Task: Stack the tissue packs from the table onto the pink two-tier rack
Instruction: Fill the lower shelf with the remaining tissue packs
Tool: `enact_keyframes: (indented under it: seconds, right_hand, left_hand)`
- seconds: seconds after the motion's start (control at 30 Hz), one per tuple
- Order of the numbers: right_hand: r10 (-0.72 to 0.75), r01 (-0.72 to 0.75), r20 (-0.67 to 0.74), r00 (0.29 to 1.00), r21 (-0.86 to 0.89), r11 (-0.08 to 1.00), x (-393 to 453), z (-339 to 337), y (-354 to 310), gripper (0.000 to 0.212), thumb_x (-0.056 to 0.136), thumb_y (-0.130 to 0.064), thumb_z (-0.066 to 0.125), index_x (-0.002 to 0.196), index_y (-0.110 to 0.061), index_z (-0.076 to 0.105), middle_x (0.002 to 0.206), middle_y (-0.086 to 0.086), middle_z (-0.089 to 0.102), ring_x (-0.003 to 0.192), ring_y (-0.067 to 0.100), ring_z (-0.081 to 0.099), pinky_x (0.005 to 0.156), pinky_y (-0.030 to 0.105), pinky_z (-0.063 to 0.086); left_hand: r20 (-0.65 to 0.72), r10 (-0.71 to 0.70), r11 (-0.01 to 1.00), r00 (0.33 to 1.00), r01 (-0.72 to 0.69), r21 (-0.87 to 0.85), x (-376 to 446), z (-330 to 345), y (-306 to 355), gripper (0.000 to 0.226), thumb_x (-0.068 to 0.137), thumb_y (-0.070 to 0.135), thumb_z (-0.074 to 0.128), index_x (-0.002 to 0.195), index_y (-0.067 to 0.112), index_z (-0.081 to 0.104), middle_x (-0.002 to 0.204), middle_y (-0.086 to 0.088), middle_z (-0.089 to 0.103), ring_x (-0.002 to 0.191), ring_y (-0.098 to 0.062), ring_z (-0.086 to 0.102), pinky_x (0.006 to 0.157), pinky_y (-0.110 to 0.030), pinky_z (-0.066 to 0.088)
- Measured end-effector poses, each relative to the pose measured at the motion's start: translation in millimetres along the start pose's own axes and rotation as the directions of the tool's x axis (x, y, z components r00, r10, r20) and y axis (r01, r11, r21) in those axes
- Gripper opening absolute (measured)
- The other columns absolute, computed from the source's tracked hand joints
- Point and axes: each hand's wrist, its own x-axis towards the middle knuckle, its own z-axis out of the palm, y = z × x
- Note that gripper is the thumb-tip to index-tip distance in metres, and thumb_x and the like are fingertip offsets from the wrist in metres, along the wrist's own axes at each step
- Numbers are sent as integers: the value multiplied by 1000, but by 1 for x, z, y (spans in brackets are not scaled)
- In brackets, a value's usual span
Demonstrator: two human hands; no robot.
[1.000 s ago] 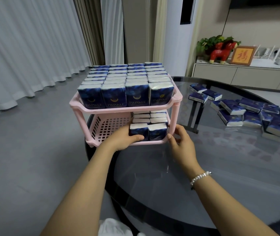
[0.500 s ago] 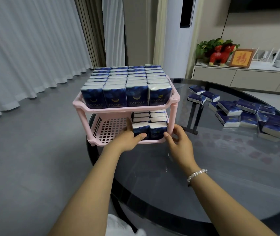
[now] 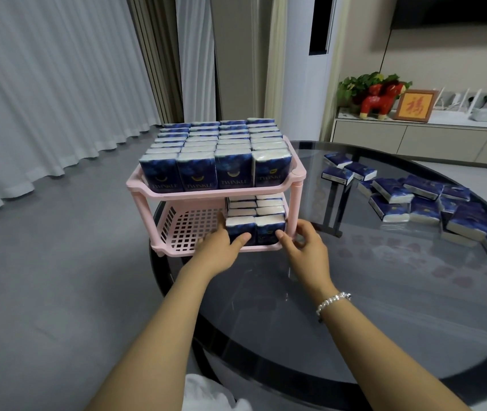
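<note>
The pink two-tier rack (image 3: 268, 190) stands at the left edge of the round glass table (image 3: 355, 307). Blue tissue packs (image 3: 215, 152) fill its top tier. On the lower tier, two rows of packs (image 3: 254, 212) stand at the right side. My left hand (image 3: 221, 250) grips the front left pack (image 3: 240, 229), thumb on its face and fingers at its left side. My right hand (image 3: 304, 250) has its thumb on the front right pack (image 3: 270, 228), and its fingers curl at the rack's front right post. Several loose packs (image 3: 420, 200) lie on the table to the right.
The left half of the lower tier (image 3: 189, 223) holds no packs. A cabinet (image 3: 414, 137) with a red figurine, a plant and a framed picture stands behind the table. Grey floor and curtains lie to the left.
Both hands stay at the front of the lower tier. My right hand's fingers have curled closer to the post and its thumb has come onto the front right pack.
</note>
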Motion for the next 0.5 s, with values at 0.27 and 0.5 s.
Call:
enact_keyframes:
  seconds: [0.27,0.5]
  right_hand:
    - [-8,6,-100,995,-28,1000,-1,4,-9,23,80,-35,71,91,-19,59,77,-3,63,70,10,58,61,11,44]
    - [-37,32,-108,993,-49,998,-1,3,-8,15,85,-30,67,95,-19,62,73,-7,62,68,6,57,60,7,42]
  left_hand:
    - [-66,-29,1000,997,28,-13,-4,4,13,95,62,92,32,138,36,43,138,-3,52,124,-30,48,105,-46,38]
    - [-207,-115,989,972,130,65,-10,10,31,82,76,79,43,115,9,59,124,-11,60,118,-31,50,102,-41,34]
